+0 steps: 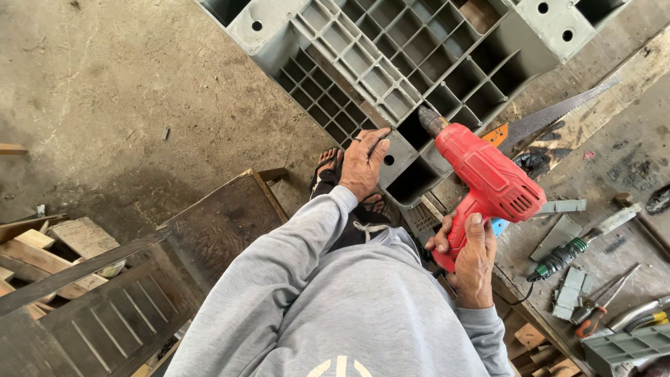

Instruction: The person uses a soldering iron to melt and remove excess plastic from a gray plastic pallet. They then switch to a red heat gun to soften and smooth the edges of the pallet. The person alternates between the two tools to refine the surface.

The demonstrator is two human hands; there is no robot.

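Under my left hand, pressed flat and open on the grey pallet, I brace the corner while my right hand, clamped on the red drill, should keep its bit square to the cell just ahead.

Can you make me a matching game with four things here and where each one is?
Things:
1. drill
2. saw
3. pallet
4. screwdriver

Places:
A. flat on the bench, right of the drill, green and black handle
B. under the left hand
C. in the right hand, tip at the pallet
D. on the bench beyond the drill, orange handle

Pairs: 1-C, 2-D, 3-B, 4-A
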